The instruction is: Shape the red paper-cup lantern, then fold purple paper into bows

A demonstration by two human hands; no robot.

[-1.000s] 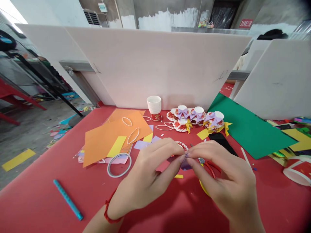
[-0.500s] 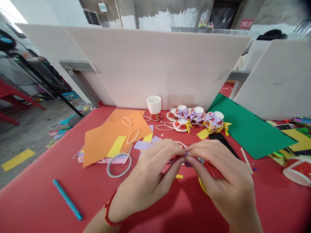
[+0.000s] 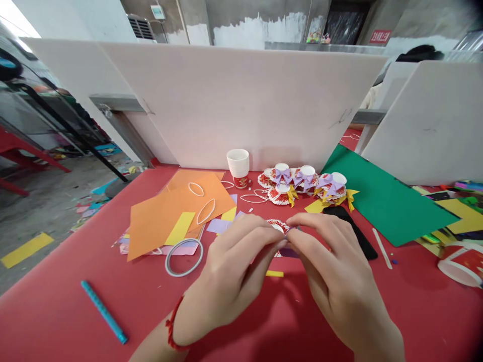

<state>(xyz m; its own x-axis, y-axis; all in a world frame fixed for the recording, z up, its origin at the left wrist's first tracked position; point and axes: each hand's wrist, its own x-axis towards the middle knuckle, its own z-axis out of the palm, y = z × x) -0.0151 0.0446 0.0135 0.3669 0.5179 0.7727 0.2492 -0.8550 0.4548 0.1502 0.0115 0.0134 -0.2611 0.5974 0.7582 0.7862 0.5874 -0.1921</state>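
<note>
My left hand [image 3: 232, 266], with a red cord bracelet [image 3: 171, 324] at its wrist, pinches thumb and fingers together in the middle of the table. Fingertip to fingertip with it, my right hand [image 3: 339, 274] pinches too. Between them shows a little purple paper [image 3: 291, 251], mostly covered by the fingers. Just behind the hands lies a red-and-white cut paper cup [image 3: 278, 223], partly hidden. Farther back stand several cut cups with fringed red-and-white rims, some bearing purple bows [image 3: 305, 178] and yellow bows [image 3: 292, 195].
A stack of white paper cups [image 3: 238, 163] stands before the white partition [image 3: 241, 100]. Orange sheets [image 3: 158, 216], a tape roll [image 3: 184, 257] and a teal pen [image 3: 103, 311] lie left. On the right are a black phone [image 3: 352, 231], a green sheet [image 3: 392, 201] and a tipped cup [image 3: 462, 264].
My right hand's fingers have shifted and arched a little at the purple paper. The red-handled tool and the yellow item seen under the right hand before are now out of sight.
</note>
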